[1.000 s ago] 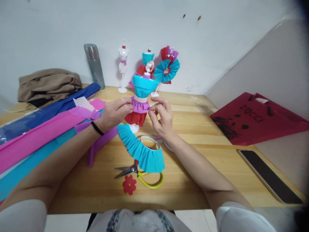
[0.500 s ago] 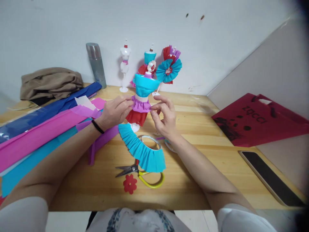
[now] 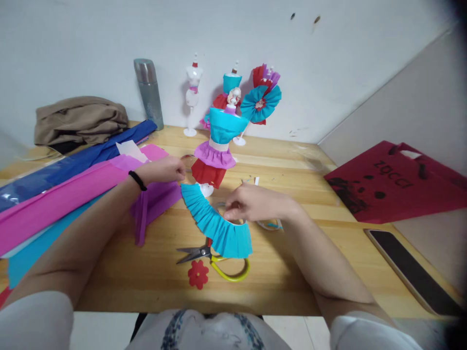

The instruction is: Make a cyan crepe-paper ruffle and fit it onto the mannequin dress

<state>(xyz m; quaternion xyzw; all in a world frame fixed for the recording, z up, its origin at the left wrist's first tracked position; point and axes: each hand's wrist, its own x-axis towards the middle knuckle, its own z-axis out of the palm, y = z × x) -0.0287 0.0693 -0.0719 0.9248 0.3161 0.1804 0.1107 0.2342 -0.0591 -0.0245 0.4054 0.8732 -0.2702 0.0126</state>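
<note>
A small dress-form mannequin [image 3: 228,127] stands mid-table in a turquoise top, white waistband, purple ruffle and red skirt. My left hand [image 3: 166,169] is beside it on the left, fingers curled in, apart from the skirt; anything inside them is hidden. In front of the mannequin lies a turquoise pleated paper strip [image 3: 219,228], curved over part of a tape roll. My right hand [image 3: 251,201] is at the strip's inner edge, its fingers bent together; I cannot make out what they grip. Scissors [image 3: 229,277] with a yellow handle lie partly under the strip, near a red paper flower [image 3: 198,274].
Crepe paper sheets [image 3: 62,198] and a brown cloth [image 3: 80,119] lie left. A bottle [image 3: 149,95], a bare white mannequin [image 3: 193,92] and more decorated mannequins [image 3: 261,104] stand at the wall. Right are a red bag [image 3: 394,187] and a phone [image 3: 408,267].
Both hands have let go of the purple ruffle. My left hand has drawn back to the left and closed; my right hand has come down toward the turquoise strip. The view has shifted slightly.
</note>
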